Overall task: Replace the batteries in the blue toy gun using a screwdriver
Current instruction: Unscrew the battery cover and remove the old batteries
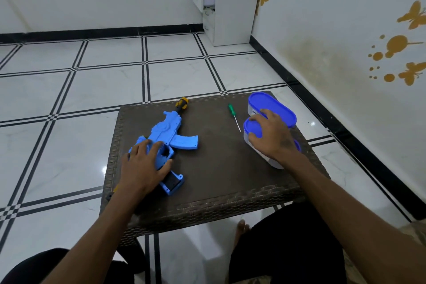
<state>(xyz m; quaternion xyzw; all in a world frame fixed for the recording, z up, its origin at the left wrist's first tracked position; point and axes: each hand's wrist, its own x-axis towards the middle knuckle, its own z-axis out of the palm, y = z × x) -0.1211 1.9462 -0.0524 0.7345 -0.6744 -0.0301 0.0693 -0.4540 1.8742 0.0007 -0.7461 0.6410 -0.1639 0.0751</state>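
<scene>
At lower left, the left hand (144,166) lies with fingers spread flat on the toy gun (164,143), whose length runs diagonally up-right across the table (214,182); the screwdriver (234,116) lies untouched right of centre. The right hand (270,136) is nearer it, fingers seemingly curled over a box lid (252,128).

tiled floor (110,80), white drawers (230,2) (one open)
</scene>
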